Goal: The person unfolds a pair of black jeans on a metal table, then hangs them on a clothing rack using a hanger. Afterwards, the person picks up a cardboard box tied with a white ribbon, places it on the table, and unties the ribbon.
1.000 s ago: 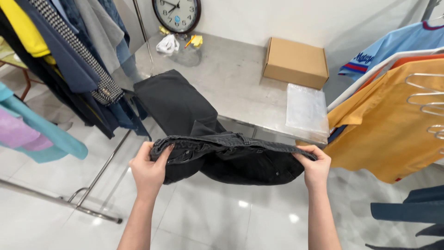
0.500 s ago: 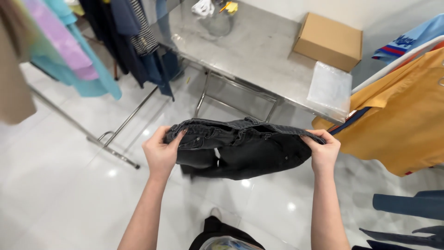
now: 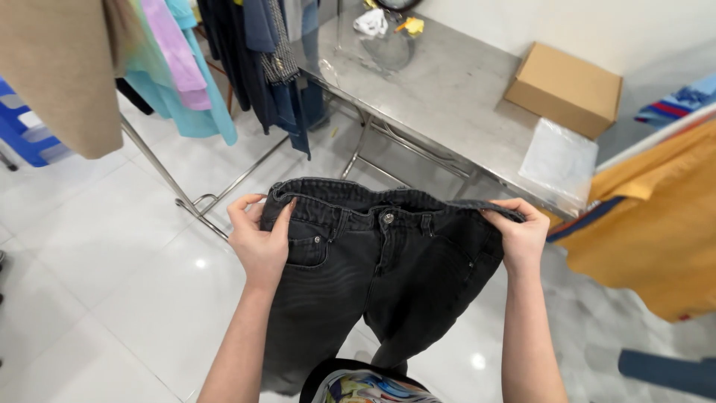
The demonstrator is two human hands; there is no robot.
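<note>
Jeans (image 3: pixel 373 276) hang from my left hand (image 3: pixel 261 242) and right hand (image 3: pixel 522 239), both pinching the waistband; I'd hold it level and taut.

Both forearms rose toward twelve o'clock; the left hand (image 3: pixel 259 240) and right hand (image 3: pixel 522 235) stayed curled closed, level.

The floor (image 3: pixel 97 246) is glossy white tile, catching small bright spots of ceiling light. A stainless steel counter (image 3: pixel 447 97) on folding metal legs stands along a plain white wall (image 3: pixel 537 22). Near the counter's right edge sits a closed cardboard box (image 3: pixel 564 87), with a flat clear plastic bag (image 3: pixel 558 158) at the near right corner. A metal clothes rail (image 3: pixel 160 175) at left carries hanging garments (image 3: pixel 179 67); orange shirts (image 3: pixel 656 216) hang at right.
</note>
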